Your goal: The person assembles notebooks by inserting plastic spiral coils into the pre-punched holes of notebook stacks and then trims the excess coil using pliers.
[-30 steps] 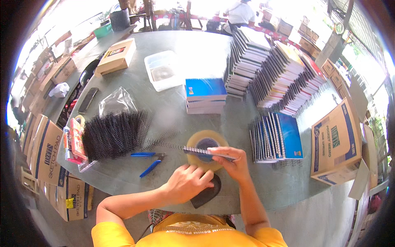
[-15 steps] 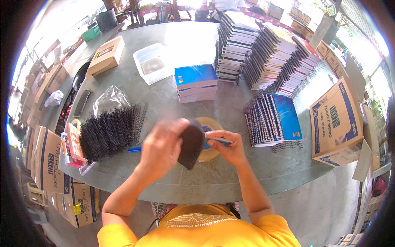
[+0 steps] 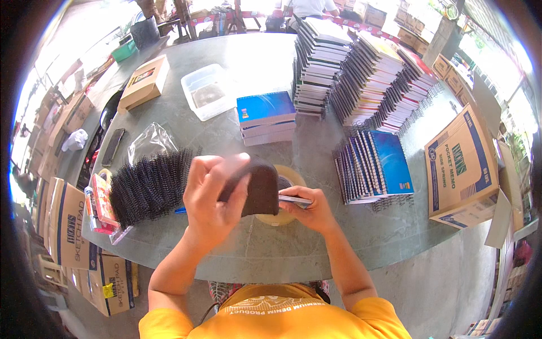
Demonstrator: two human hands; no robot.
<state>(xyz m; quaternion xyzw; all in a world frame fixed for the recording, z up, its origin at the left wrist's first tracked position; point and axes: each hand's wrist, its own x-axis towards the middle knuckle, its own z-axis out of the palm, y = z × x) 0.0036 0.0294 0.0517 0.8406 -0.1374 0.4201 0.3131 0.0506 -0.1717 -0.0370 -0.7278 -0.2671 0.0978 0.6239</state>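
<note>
Gripping a dark pad [image 3: 262, 186] between thumb and curled fingers, the left hand [image 3: 213, 195] holds it raised above the table [image 3: 316, 251]; the right hand [image 3: 313, 209] pinches a slim notebook [image 3: 295, 199], seen almost edge-on, just beside the pad's right edge. From my distant station I cannot tell whether pad and notebook touch. Both lie, in my view, over a broad roll of tape [image 3: 273, 220].

Possible faults, as I judge them: the left fingertips are blurred, so a hurried swing could knock the pad's edge against the notebook and twist it out of a pinch that takes in only one end. A loose hold could let either piece drop onto the tape, whose rim might tip it aside. A wide sweep of the left forearm could snag the heap of coils [image 3: 149, 183], since open wire loops probably catch easily on one another.

Materials and shapes: the pad is matt and nearly black, with a rounded upper corner; the tape is a glossy, yellowish ring. The coils are thin, springy-looking black helices. The blue notebook stack [image 3: 265, 108] has smooth, sheeny covers over pale page blocks; the plastic bag [image 3: 151, 141] is clear and crumpled, the carton [image 3: 466, 164] stiff brown board with flaps spread
</note>
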